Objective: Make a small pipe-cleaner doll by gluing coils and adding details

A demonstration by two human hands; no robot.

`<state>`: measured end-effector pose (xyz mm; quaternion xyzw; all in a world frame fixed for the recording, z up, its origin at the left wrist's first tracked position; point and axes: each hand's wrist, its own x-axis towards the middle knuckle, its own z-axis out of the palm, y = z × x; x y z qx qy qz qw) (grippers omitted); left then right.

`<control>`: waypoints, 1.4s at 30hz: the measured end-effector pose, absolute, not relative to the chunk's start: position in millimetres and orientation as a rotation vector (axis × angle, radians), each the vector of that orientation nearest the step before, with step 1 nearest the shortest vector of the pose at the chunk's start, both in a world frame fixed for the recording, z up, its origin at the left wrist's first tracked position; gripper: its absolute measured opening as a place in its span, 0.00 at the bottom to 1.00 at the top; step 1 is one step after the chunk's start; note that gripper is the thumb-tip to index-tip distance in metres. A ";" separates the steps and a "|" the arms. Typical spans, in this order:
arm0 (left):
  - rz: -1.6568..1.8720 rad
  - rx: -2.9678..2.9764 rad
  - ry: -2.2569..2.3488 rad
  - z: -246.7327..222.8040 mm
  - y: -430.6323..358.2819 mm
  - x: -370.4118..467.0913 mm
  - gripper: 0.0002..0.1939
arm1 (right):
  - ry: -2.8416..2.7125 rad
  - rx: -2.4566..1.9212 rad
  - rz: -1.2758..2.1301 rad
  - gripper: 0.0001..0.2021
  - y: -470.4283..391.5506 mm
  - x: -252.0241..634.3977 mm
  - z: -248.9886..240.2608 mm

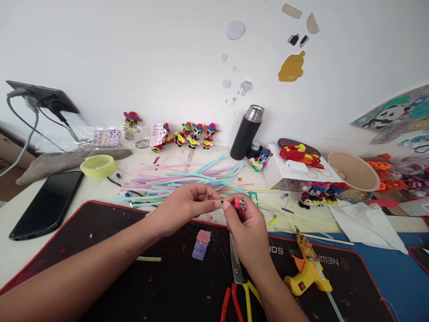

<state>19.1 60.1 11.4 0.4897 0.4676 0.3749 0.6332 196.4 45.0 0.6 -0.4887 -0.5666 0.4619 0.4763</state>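
Note:
My left hand (192, 205) is closed in a pinch, its fingertips almost meeting those of my right hand (246, 221). Something small and dark shows at the left fingertips, too tiny to name. Curled in my right hand is a red lighter (240, 204) with a pink button and a metal top, partly hidden by the fingers. Below the hands, a pink and purple pipe-cleaner piece (201, 245) lies on the black mat (161, 286). Scissors (237, 273) with red and yellow handles lie under my right wrist. Behind the hands spread loose pastel pipe cleaners (187, 176).
A yellow glue gun (308, 268) rests at the right. A black phone (48, 205) and a yellow ring-shaped roll (98, 166) are at the left. Along the wall stand several small figures (198, 136), a black thermos (247, 133), a white box (275, 172) and a beige bowl (355, 172).

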 end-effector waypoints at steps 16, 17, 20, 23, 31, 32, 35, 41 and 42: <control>0.930 1.017 1.062 14.2 62.8 19.2 0.15 | -1.399 -1.197 1.204 0.09 44.0 197.9 -3.5; 0.932 0.984 1.049 13.6 63.0 18.6 0.15 | -1.385 -1.187 1.229 0.10 44.1 198.1 -4.5; 0.953 0.886 1.004 12.4 63.9 17.2 0.17 | -1.351 -1.146 1.318 0.13 44.7 197.9 -7.3; 0.966 0.826 0.988 12.7 64.2 16.9 0.20 | -1.353 -1.107 1.404 0.15 44.7 196.3 -7.7; 0.916 0.914 1.018 14.4 61.4 21.8 0.20 | -1.352 -1.108 1.393 0.14 43.9 196.2 -8.2; 0.908 0.923 1.027 14.4 60.9 22.5 0.19 | -1.353 -1.113 1.384 0.14 44.0 196.6 -8.6; 0.898 0.942 1.052 14.6 59.6 23.8 0.19 | -1.365 -1.132 1.375 0.13 44.5 197.3 -8.4; 0.891 1.033 1.099 17.9 60.2 24.3 0.17 | -1.375 -1.152 1.352 0.12 44.9 197.7 -6.5; 0.891 1.043 1.103 18.6 60.5 24.5 0.17 | -1.373 -1.150 1.353 0.12 44.8 197.7 -6.8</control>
